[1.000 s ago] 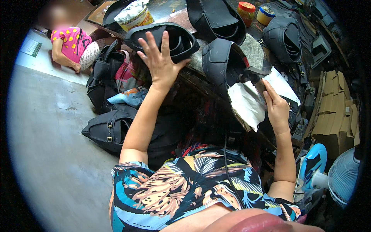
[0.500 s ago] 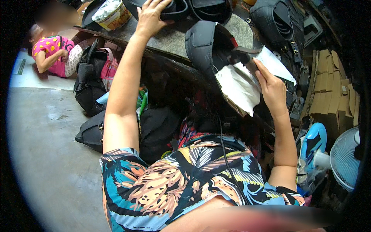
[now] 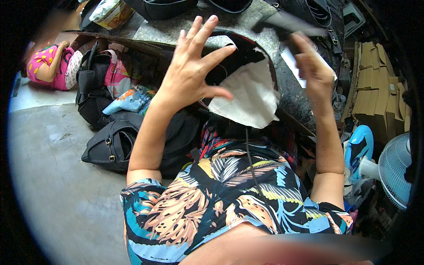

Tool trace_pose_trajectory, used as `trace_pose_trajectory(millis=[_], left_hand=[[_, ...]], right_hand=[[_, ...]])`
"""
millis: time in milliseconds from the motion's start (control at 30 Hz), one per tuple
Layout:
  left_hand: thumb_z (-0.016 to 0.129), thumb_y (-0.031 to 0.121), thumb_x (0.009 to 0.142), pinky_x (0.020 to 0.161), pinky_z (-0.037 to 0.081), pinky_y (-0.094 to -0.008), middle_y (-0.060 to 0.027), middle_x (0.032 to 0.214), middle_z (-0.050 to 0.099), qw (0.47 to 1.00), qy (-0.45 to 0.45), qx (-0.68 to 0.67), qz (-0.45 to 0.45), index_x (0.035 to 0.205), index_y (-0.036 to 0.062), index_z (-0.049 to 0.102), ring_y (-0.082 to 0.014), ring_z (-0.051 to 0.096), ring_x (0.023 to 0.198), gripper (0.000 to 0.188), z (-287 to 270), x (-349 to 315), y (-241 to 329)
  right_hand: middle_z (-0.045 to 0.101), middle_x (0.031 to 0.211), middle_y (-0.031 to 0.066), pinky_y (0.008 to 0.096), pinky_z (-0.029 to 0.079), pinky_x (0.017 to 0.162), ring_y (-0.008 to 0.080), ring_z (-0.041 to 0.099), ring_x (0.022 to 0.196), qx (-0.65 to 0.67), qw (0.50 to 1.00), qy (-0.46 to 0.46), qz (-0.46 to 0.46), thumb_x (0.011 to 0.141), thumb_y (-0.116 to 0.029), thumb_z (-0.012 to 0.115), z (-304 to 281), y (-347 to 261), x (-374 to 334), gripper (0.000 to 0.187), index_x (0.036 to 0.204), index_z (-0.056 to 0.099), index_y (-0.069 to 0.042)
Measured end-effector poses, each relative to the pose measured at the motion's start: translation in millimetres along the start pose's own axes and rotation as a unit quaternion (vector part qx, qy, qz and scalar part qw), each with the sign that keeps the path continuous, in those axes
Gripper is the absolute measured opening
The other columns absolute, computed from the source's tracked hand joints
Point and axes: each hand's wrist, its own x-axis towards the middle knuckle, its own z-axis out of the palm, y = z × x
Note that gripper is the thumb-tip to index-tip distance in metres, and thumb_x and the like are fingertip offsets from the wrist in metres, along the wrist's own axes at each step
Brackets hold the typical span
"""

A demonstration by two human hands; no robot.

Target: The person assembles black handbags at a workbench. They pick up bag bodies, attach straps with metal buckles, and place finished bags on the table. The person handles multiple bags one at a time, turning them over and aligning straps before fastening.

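Note:
My left hand hangs over the workbench's near edge with its fingers spread and nothing in them. Just beneath and beside it lies a black bag-like piece with an off-white cloth lining, its opening facing me; whether my fingertips touch it I cannot tell. My right hand is closed around a hammer, raised right of that piece and smeared by motion. A white sheet lies on the bench behind my right hand.
More black bags stand on the stone slab. A tub sits at the far left. Stacked cardboard and a white fan are at right. Black bags lie on the floor left, where another person sits beyond.
My left hand has come down from the far bags toward the lined piece. That piece now lies lower with its lining turned toward me. My right hand has lifted the hammer away from it.

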Motion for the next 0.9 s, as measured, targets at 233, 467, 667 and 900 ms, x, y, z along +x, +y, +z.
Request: trace_pose_trajectory(millis=[233,467,667,900], left_hand=[[0.061,0.003,0.081,0.094,0.05,-0.0426,-0.012,0.137,0.06,0.99,0.029,0.134,0.032,0.119,0.0084,0.068,-0.0297,0.061,0.109,0.04,27.4,33.8,-29.9],[0.061,0.016,0.082,0.088,0.05,-0.0449,-0.0205,0.103,0.068,0.99,-0.11,0.081,0.029,0.092,0.001,0.068,-0.0377,0.064,0.099,0.019,41.1,106.2,-60.1],[0.058,0.006,0.076,0.07,0.054,-0.0495,-0.0252,0.075,0.066,0.989,-0.131,0.023,-0.066,0.072,0.0004,0.069,-0.0419,0.069,0.077,0.013,63.3,133.9,-68.7],[0.06,0.002,0.072,0.071,0.055,-0.0478,-0.0256,0.076,0.067,0.994,-0.059,-0.01,-0.089,0.071,0.0006,0.071,-0.0414,0.069,0.077,0.012,108.4,137.5,-84.4]], right_hand=[[0.072,0.089,0.0006,0.0189,0.048,0.056,0.0023,0.058,0.064,0.125,0.975,0.027,0.18,0.1,-0.026,0.062,-2.9,28.4,-21.2,0.036,0.136,0.063,-0.021],[0.071,0.091,0.0068,0.0211,0.052,0.062,0.0061,0.062,0.072,0.067,0.995,0.074,0.01,0.104,-0.019,0.054,-38.8,8.7,-3.8,0.037,0.14,0.058,-0.011],[0.075,0.098,0.0086,0.0293,0.056,0.064,0.0175,0.072,0.072,-0.081,0.992,-0.09,0.029,0.095,-0.018,0.066,6.6,4.6,-17.6,0.037,0.132,0.065,-0.025],[0.074,0.099,0.0043,0.0229,0.052,0.065,0.0062,0.063,0.072,0.089,0.99,-0.033,0.105,0.104,-0.022,0.054,-25.4,-6.5,-5.8,0.034,0.136,0.062,-0.013]])
